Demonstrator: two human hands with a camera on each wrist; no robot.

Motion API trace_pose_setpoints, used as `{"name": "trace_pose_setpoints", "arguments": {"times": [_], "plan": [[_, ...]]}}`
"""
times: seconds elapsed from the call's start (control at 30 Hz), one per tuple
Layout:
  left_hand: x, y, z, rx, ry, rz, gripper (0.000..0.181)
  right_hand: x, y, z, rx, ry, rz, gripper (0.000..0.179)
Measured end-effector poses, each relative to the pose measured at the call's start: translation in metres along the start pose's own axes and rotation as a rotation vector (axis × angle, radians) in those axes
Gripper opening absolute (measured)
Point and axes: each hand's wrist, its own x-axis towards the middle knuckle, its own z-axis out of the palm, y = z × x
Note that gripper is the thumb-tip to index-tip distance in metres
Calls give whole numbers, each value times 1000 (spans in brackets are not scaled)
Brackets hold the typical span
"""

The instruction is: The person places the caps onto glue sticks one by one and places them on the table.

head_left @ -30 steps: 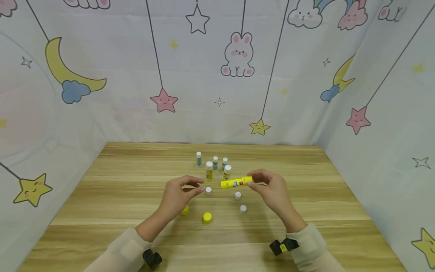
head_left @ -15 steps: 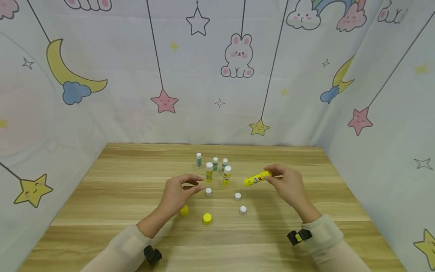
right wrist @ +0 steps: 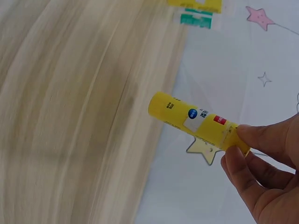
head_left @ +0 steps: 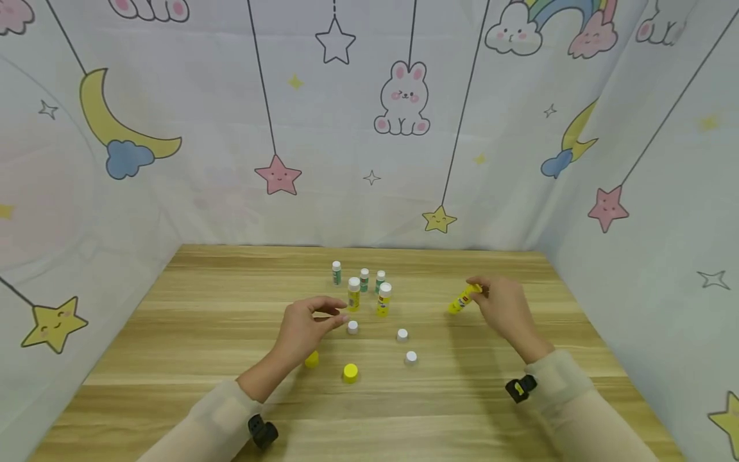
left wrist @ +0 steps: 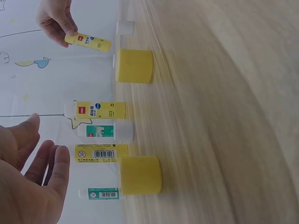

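Observation:
My right hand (head_left: 507,311) pinches a yellow glue stick (head_left: 464,299) by its upper end between thumb and fingers. The stick slants down to the left, lower end over the right side of the table; its red and blue label shows in the right wrist view. My left hand (head_left: 306,328) hovers with thumb and fingers apart, holding nothing. Just beyond its fingertips are a white cap (head_left: 353,327) and a standing yellow glue stick (head_left: 354,299) with a white top. Another yellow glue stick (head_left: 383,303) stands to the right of that one.
Several small green glue sticks (head_left: 337,274) stand behind the yellow ones. Toward the front lie two yellow caps (head_left: 350,373), one partly under my left hand in the head view, and more white caps (head_left: 402,335). A printed curtain (head_left: 219,212) borders the wooden table (head_left: 231,276).
My right hand has moved right, away from the standing sticks, carrying the yellow glue stick, which has swung from nearly level to a steeper slant. My left hand has stayed almost still.

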Motion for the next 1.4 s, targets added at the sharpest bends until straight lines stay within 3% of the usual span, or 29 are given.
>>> {"name": "trace_pose_setpoints", "arguments": {"times": [0.43, 0.77, 0.9, 1.07, 1.4], "plan": [[7, -4, -4, 57, 35, -58, 22, 17, 38, -10, -75, -52, 19, 27], [13, -9, -8, 60, 16, -137, 27, 25, 64, -19, -113, -66, 72, 27], [15, -10, -6, 38, 15, -164, 28, 22, 76, -23, -126, -75, 80, 28], [20, -10, 2, 16, -38, -180, 32, 10, 89, -31, -158, -89, 115, 29], [29, -14, 3, 17, -32, -253, 37, 15, 89, -35, -172, -108, 107, 31]]}}
